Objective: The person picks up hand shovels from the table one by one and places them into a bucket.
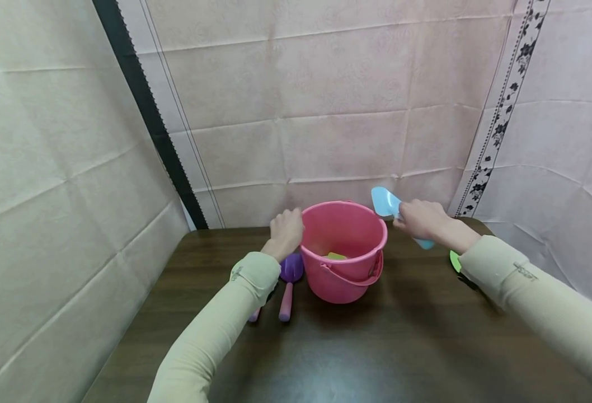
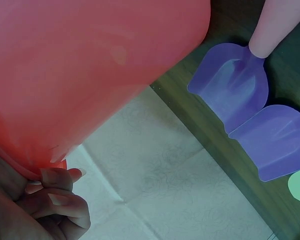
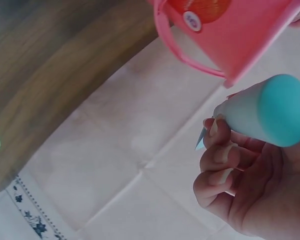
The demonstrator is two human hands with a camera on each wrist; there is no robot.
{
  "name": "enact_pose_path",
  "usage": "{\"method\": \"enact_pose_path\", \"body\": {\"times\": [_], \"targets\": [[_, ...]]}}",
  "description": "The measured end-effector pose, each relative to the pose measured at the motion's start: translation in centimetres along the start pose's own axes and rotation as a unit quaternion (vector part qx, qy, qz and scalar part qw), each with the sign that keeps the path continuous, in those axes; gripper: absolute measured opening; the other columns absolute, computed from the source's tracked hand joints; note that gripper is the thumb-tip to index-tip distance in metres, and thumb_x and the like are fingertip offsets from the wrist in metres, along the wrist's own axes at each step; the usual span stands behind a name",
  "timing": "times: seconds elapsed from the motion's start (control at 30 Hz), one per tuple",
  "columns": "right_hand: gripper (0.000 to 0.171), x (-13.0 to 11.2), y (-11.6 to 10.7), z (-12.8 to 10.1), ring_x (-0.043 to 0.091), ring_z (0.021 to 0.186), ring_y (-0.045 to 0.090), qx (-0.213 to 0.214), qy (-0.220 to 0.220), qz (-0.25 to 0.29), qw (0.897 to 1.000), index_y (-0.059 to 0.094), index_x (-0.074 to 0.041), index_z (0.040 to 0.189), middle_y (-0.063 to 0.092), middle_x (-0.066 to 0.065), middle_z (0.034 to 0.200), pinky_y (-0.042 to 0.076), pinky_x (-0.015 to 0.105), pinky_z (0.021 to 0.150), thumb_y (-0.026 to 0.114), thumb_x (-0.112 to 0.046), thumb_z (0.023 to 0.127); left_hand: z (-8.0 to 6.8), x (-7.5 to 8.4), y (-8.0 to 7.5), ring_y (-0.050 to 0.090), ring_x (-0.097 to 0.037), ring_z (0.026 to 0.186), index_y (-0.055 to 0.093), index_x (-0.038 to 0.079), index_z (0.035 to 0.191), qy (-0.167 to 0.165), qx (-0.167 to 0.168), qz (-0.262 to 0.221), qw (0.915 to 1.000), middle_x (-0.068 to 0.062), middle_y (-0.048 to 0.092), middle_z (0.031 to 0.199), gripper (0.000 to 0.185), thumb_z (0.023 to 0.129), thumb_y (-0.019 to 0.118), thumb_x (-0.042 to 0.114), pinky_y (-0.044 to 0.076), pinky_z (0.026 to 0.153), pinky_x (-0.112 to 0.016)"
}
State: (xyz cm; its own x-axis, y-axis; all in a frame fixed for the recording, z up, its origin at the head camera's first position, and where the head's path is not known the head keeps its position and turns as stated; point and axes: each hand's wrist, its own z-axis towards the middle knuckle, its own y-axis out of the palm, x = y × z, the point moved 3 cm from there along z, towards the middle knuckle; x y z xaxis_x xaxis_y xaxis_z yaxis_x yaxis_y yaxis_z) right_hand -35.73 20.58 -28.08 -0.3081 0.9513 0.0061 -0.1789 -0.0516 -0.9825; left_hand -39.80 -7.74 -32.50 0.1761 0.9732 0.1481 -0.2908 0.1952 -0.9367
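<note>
Gripping a light blue scoop (image 1: pixel 388 205) by its handle, the right hand (image 1: pixel 421 219) is holding it just right of the pink bucket (image 1: pixel 343 252), blade raised toward the bucket's far rim and handle end sticking out toward the person. The scoop's long axis is slanting up and leftward, so the bucket's mouth is lying left of and below the blade. The left hand (image 1: pixel 286 230) is pinching the bucket's rim on the opposite side, fingers curled over it. One bucket is standing on the worktop (image 1: pixel 402 347); two purple shovels (image 2: pixel 230 82) are lying beside it, overlapping, near the left hand. Something yellow-green is showing inside the bucket.
</note>
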Motion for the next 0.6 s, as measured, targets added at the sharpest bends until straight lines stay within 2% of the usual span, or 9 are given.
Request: {"method": "enact_pose_path", "body": {"times": [0.2,0.4,0.6], "targets": [[0.035,-1.6,-0.7,0.5,0.018,0.055,0.046,0.001,-0.005,0.007,1.0,0.037,-0.016,0.059,0.043,0.002,0.058,0.034,0.035,0.044,0.055,-0.025,0.088,0.0,0.1,0.0,0.069,-0.032,0.083,0.062,0.007,0.095,0.0,0.001,0.0,1.0,-0.012,0.069,0.089,0.009,0.094,0.056,0.015,0.055,0.07,-0.044],[0.032,-2.9,-0.8,1.1,0.017,0.057,0.048,-0.017,-0.016,0.013,1.0,0.042,-0.015,0.061,0.045,0.002,0.059,0.037,0.035,0.047,0.055,-0.026,0.088,0.0,0.0,-0.1,0.069,-0.033,0.083,0.061,0.008,0.094,0.001,0.005,0.001,1.0,-0.012,0.069,0.088,0.009,0.094,0.055,0.014,0.055,0.069,-0.044],[0.032,-4.3,-0.3,1.7,0.014,0.054,0.044,-0.037,-0.035,0.022,0.998,0.047,-0.014,0.062,0.044,0.0,0.057,0.034,0.029,0.046,0.058,-0.025,0.09,0.0,0.0,0.0,0.069,-0.033,0.084,0.061,0.007,0.093,0.002,0.003,0.003,1.0,-0.013,0.069,0.088,0.009,0.094,0.055,0.014,0.055,0.069,-0.044]]}}
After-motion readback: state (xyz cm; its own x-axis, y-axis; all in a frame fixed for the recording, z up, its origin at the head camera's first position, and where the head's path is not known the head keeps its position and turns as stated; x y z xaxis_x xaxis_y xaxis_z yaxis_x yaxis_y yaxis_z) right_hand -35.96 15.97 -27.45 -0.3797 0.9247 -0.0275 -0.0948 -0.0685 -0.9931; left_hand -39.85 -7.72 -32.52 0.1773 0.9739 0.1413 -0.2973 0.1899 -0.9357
